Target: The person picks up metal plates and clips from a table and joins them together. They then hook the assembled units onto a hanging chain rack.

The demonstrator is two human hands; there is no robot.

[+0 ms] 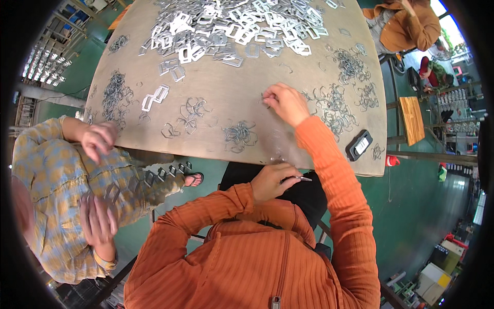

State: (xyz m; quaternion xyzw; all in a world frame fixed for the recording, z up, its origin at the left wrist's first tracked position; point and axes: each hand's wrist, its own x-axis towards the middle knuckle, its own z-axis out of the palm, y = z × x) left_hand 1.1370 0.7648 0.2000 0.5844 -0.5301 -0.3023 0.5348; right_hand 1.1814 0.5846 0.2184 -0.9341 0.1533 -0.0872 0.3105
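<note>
My left hand (274,181) is closed near my lap, below the table's front edge. Between its thumb and fingers sits a thin, flat silver metal piece (305,178), seen nearly edge-on. Over the table (216,82), my right hand (287,104) is pinched, with something small and dark at the fingertips that I cannot make out. To the right of that hand lies a loose heap of bent wire hooks (334,109). Another small heap of wire hooks (239,136) rests near the front edge. Flat rectangular metal frames (231,28) are piled at the far side.
A black case with a white label (359,145) lies at the table's right front. Two metal frames (155,98) lie apart from the pile. On the left, a person in a checked shirt (67,170) holds a row of frames. Another person (406,26) is at far right.
</note>
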